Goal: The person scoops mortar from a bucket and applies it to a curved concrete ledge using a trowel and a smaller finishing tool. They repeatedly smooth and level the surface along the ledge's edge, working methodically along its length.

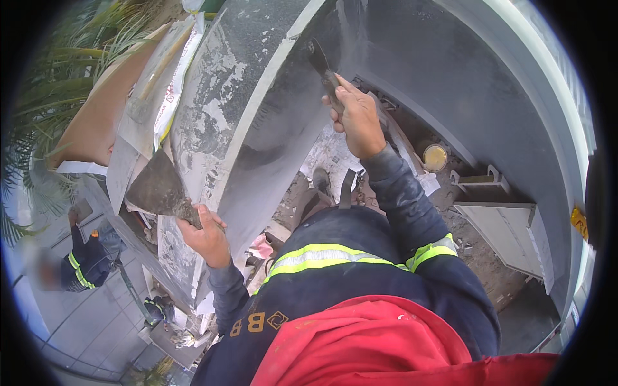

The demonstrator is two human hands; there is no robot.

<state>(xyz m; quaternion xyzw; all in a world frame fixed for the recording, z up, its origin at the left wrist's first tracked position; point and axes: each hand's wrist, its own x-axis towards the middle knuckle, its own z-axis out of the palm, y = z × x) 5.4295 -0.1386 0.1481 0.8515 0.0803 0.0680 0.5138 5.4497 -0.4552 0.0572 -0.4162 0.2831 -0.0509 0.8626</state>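
My left hand (209,239) is closed around the handle of a wide putty knife (156,186). Its dark, fan-shaped blade points up and left, over the outer side of a grey ledge (212,83) blotched with white compound. Higher up and to the right, my right hand (360,122) grips a narrow putty knife (317,56) by its stained handle. That blade points up and left in front of the smooth grey inner wall (277,122); whether it touches the wall I cannot tell.
Palm fronds (58,77) and sheets of board (103,122) lie at the left. Below on that side, a co-worker (87,264) is in a dark jacket with reflective stripes. A round yellowish tub (436,157) and a white panel (499,235) stand at the right. Debris covers the ground around my boot (320,180).
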